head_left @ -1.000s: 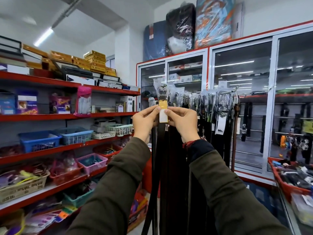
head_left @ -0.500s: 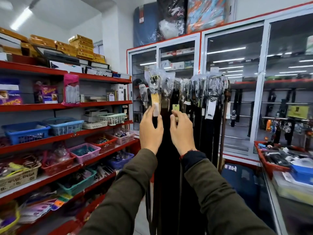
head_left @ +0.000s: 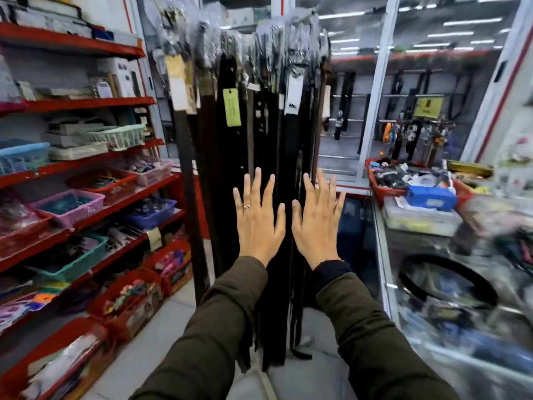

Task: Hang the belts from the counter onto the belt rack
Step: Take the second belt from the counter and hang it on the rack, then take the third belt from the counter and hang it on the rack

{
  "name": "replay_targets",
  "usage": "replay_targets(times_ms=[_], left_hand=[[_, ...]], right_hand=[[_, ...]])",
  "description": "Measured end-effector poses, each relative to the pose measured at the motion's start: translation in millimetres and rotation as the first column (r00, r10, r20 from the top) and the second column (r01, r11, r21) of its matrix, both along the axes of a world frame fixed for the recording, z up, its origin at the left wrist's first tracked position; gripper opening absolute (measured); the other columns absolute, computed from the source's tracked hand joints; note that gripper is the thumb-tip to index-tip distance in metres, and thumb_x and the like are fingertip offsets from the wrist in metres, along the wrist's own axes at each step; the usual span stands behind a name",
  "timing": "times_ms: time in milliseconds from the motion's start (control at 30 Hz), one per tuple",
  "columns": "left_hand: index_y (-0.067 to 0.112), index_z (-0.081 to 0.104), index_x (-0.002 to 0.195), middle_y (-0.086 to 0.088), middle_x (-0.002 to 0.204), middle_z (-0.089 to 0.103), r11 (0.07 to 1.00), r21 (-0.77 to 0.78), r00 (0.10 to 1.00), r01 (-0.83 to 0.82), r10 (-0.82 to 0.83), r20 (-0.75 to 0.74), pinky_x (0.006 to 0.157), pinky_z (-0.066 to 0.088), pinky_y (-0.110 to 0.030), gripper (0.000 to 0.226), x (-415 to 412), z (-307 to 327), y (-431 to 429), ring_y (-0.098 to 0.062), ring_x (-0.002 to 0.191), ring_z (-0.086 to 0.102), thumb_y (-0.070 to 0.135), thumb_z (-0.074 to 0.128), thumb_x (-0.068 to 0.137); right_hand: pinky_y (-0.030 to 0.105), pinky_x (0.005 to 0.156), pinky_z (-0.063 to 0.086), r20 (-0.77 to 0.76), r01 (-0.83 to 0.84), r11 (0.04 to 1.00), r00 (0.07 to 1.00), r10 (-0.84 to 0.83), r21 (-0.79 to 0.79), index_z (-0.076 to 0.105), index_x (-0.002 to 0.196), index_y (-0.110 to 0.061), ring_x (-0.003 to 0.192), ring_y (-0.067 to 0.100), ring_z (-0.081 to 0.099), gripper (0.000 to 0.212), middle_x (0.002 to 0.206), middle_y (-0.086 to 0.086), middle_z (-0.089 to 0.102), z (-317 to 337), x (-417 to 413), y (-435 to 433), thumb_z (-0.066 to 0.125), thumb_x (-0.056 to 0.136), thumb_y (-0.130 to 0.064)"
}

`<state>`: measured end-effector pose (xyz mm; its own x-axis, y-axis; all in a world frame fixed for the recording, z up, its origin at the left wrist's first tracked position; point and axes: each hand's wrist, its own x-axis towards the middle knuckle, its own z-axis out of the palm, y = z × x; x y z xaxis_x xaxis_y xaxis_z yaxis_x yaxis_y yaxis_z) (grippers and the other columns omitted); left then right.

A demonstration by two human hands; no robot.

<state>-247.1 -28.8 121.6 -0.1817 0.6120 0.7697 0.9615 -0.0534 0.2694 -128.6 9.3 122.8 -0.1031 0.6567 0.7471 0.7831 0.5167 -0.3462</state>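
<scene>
Several dark belts (head_left: 230, 157) hang in a dense row from the belt rack (head_left: 259, 33) straight ahead, their buckles wrapped in clear plastic, with paper tags on some. My left hand (head_left: 258, 219) and my right hand (head_left: 315, 220) are held flat side by side in front of the hanging belts at mid height, fingers spread, holding nothing. A coiled black belt (head_left: 447, 284) lies on the glass counter (head_left: 403, 327) at the right, blurred.
Red shelves (head_left: 86, 103) with coloured baskets line the left side. A red tray (head_left: 383, 186) of small goods and a blue box (head_left: 431, 196) sit on the counter's far end. Glass-door cabinets (head_left: 375, 96) stand behind the rack. A tiled floor strip (head_left: 161, 336) lies between the shelves and the rack.
Both hands let go of the belt's buckle end at the rack top and dropped to mid height, spread flat. The view tilted down and to the right, bringing the counter into sight.
</scene>
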Motion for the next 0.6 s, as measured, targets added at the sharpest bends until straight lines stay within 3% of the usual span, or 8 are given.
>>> replay_targets(times_ms=[167, 400, 500, 600], left_hand=[[0.019, 0.025, 0.159, -0.007, 0.17, 0.009, 0.987, -0.112, 0.994, 0.113, -0.113, 0.005, 0.127, -0.005, -0.046, 0.061, 46.5, -43.1, 13.3, -0.025, 0.158, -0.002, 0.036, 0.042, 0.103], [0.019, 0.025, 0.159, -0.006, 0.17, 0.007, 0.923, -0.25, 0.95, 0.292, -0.31, -0.036, 0.127, 0.002, -0.052, 0.06, 116.2, -87.7, 38.1, -0.027, 0.158, 0.001, 0.038, 0.039, 0.104], [0.018, 0.024, 0.159, -0.005, 0.171, 0.005, 0.856, -0.325, 0.904, 0.401, -0.427, -0.007, 0.127, -0.001, -0.049, 0.06, 150.9, -104.8, 52.9, -0.026, 0.158, -0.001, 0.038, 0.039, 0.104], [0.018, 0.021, 0.16, -0.003, 0.17, 0.008, 0.727, -0.453, 0.826, 0.516, -0.562, 0.042, 0.128, -0.001, -0.049, 0.061, 184.9, -119.3, 66.1, -0.023, 0.158, -0.002, 0.038, 0.04, 0.106]], right_hand=[[0.054, 0.127, 0.009, 0.034, 0.122, 0.988, 0.992, -0.119, -0.094, 0.031, 0.156, -0.017, 0.158, 0.03, 0.009, 0.056, 0.169, 0.005, 0.02, -43.4, 54.3, 3.8, 0.041, 0.103, -0.032], [0.053, 0.126, 0.007, 0.085, 0.319, 0.915, 0.948, -0.307, -0.248, 0.037, 0.153, -0.019, 0.158, 0.029, 0.012, 0.053, 0.168, 0.004, 0.023, -95.5, 139.0, 8.1, 0.044, 0.101, -0.026], [0.055, 0.125, 0.009, 0.115, 0.393, 0.861, 0.919, -0.377, -0.321, 0.041, 0.151, -0.019, 0.157, 0.031, 0.016, 0.054, 0.167, 0.003, 0.027, -114.1, 181.9, 8.8, 0.048, 0.097, -0.019], [0.057, 0.125, 0.01, 0.17, 0.463, 0.786, 0.885, -0.433, -0.41, 0.043, 0.15, -0.018, 0.157, 0.03, 0.017, 0.055, 0.167, 0.004, 0.028, -128.7, 222.1, 9.3, 0.05, 0.096, -0.017]])
